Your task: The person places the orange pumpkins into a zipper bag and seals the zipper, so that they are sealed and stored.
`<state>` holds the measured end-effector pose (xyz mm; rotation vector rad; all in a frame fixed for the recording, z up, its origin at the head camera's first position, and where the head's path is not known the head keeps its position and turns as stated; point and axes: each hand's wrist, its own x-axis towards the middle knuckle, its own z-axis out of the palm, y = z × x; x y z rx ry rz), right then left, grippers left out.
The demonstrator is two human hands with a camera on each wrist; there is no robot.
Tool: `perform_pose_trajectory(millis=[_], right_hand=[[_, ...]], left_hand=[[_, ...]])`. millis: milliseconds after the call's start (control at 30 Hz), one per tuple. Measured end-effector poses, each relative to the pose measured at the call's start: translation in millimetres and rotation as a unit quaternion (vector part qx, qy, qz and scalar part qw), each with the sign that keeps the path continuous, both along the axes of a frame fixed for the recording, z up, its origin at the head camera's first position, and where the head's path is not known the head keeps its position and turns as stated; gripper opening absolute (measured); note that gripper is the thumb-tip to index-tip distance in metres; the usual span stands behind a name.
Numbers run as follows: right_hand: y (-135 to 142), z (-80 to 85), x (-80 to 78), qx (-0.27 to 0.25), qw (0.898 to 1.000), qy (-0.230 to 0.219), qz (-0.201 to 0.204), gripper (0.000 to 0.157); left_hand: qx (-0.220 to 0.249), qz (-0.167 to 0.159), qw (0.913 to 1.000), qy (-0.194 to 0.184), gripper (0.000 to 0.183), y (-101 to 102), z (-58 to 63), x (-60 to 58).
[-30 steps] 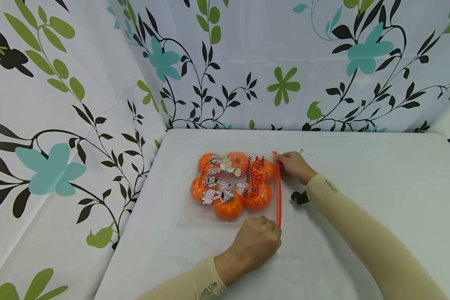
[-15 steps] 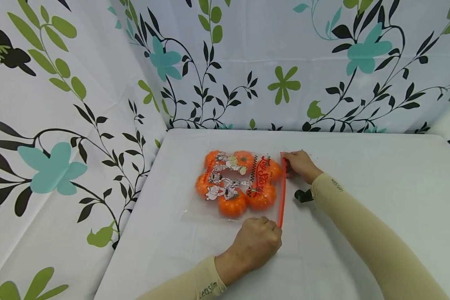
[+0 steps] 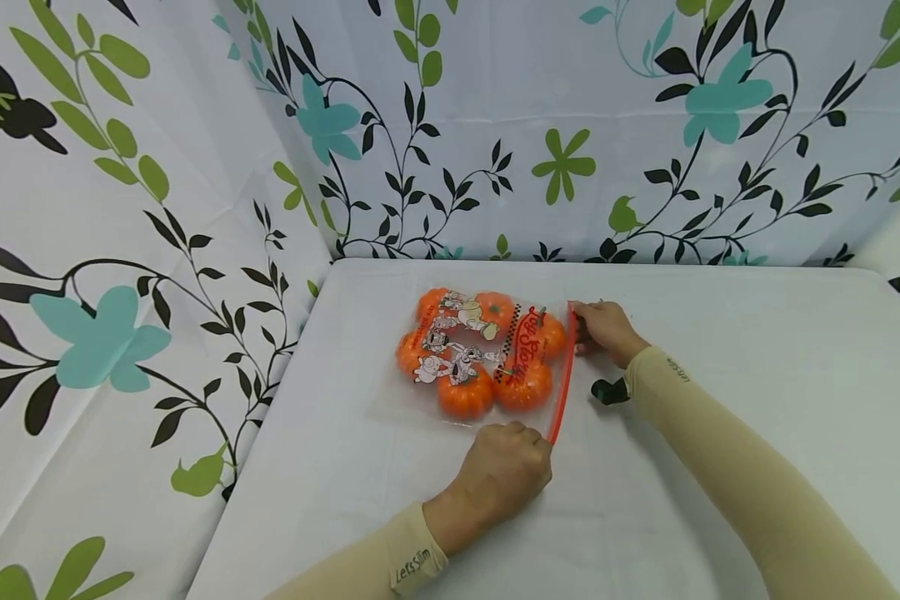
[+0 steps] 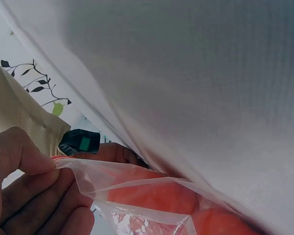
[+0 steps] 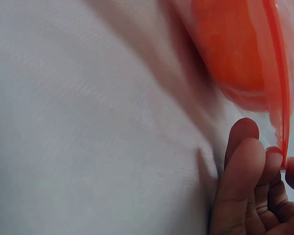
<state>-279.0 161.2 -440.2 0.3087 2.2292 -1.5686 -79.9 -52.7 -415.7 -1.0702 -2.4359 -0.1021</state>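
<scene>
Two hands work at opposite ends of the red zip strip (image 3: 562, 373) that runs along the open edge of a clear plastic bag (image 3: 480, 358) lying flat on the white surface (image 3: 720, 417). The left hand (image 3: 504, 477) sits at the near end of the strip, its fingers curled, and the left wrist view shows thumb and fingers (image 4: 19, 156) pinching the clear film at the bag's corner, lifting that corner slightly off the cloth. The right hand (image 3: 606, 327) is at the far end of the strip; the right wrist view shows its fingertips (image 5: 245, 147) closed on the strip's end, with the thumb meeting them from the other side. Neither hand is spread; both are drawn in around the bag's edge. The bag holds several small orange pumpkins (image 3: 465, 396) packed side by side, and its upper face carries cartoon figures and red lettering. It lies toward the back left part of the surface, near the corner where the leaf-and-flower patterned curtains (image 3: 120, 208) meet. Both forearms wear beige sleeves (image 3: 720, 450), and a small black device (image 3: 607, 390) sits at the right wrist, just beside the strip's middle.
</scene>
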Motion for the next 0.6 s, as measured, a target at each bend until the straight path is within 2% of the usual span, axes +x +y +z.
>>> perform_pose_trajectory(millis=[233, 400, 500, 600], right_hand=[[8.9, -3.8, 4.7, -0.011, 1.000, 0.021, -0.016, 0.054], [16.9, 0.4, 9.9, -0.003, 0.999, 0.042, -0.006, 0.061], [22.0, 3.1, 10.8, 0.017, 0.998, 0.059, 0.000, 0.062], [27.0, 8.3, 11.2, 0.059, 0.995, 0.085, 0.002, 0.066]], left_hand=[[0.022, 0.000, 0.9990, -0.040, 0.013, 2.0, 1.9, -3.1], [0.059, -0.004, 0.9948, -0.083, 0.029, -3.2, 11.1, -12.6], [0.072, 0.005, 0.9946, -0.074, 0.038, -8.7, 20.5, -22.7], [0.098, 0.016, 0.9939, -0.049, 0.034, -15.6, 30.8, -36.4]])
